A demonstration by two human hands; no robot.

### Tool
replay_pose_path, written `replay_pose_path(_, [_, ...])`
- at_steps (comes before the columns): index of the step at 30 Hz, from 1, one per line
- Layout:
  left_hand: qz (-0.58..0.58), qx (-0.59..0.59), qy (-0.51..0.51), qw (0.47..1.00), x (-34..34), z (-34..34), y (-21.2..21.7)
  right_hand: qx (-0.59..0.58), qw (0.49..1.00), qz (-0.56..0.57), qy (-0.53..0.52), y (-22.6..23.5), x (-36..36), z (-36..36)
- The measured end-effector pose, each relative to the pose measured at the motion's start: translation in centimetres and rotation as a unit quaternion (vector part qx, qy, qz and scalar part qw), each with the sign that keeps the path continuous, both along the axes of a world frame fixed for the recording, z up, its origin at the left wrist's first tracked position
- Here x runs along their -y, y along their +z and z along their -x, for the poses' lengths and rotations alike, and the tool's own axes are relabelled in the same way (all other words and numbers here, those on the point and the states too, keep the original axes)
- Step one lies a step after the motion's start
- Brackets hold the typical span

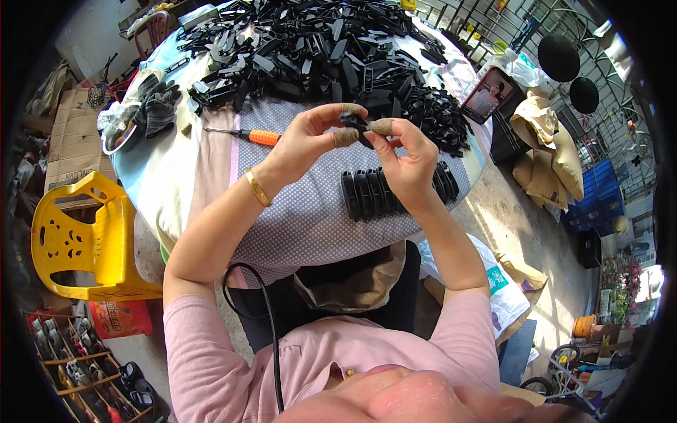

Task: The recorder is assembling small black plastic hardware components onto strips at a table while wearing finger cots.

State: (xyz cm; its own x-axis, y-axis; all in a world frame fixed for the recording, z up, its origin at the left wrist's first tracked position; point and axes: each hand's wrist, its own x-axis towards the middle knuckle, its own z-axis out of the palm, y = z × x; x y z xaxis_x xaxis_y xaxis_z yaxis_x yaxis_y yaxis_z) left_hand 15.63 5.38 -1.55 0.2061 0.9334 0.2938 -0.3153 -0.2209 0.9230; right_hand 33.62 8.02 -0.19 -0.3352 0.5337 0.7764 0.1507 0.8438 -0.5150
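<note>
Both hands raised over the near half of the round bench (282, 236), which is covered with patterned cloth. Left hand (299, 143): thumb and forefinger, tips in tan finger covers (345, 137), pinching a small black plastic piece (355, 123). Right hand (411, 162): fingertips closed on the same piece from the other side; one tan cover visible. Piece is held between the two hands, above the cloth; its exact shape is partly hidden by the fingers.

Beneath and beside the right hand: a row of black, ribbed plastic parts (358, 195), set side by side on the cloth, partly covered by the forearm. Left of the left hand: a screwdriver with orange-and-black handle (262, 137), lying flat, shaft pointing left. Beyond the hands: a large heap of loose black plastic parts (303, 56). At far left of bench: dark grey knit gloves (159, 109). Yellow plastic chair (113, 243) stands on the floor, left of bench.
</note>
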Motion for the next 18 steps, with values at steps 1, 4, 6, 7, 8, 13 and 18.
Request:
replay_pose_path(1, [-0.022, 0.037, -0.006, 0.999, -0.1, 0.0, -0.2, -0.035, 0.999, 0.016, 0.012, 0.1, 0.1, 0.1])
replay_pose_path(4, [0.041, 0.131, -0.018, 0.99, 0.6, -0.9, 0.9, -0.086, 0.995, 0.039, 0.013, 0.4, 0.2, -0.1])
replay_pose_path(6, [0.053, 0.073, -0.008, 0.996, 0.6, -0.5, 0.8, -0.104, 0.993, 0.045, 0.009, 0.5, 0.3, 0.1])
replay_pose_path(7, [0.064, 0.014, 0.0, 0.998, 0.7, -0.3, 0.7, -0.098, 0.994, 0.038, 0.01, 0.5, 0.2, 0.3])
replay_pose_path(8, [0.064, 0.015, -0.001, 0.998, 0.8, -0.5, 0.8, -0.092, 0.995, 0.03, 0.008, 0.5, 0.1, 0.5])
replay_pose_path(13, [0.128, 0.054, 0.028, 0.99, 1.2, -1.7, 0.2, -0.026, 0.995, -0.092, -0.026, 0.3, -0.7, 1.1])
replay_pose_path(18, [0.144, 0.113, -0.014, 0.983, 1.5, -1.7, 0.3, 0.007, 0.979, -0.196, -0.048, 0.4, -1.0, 1.2])
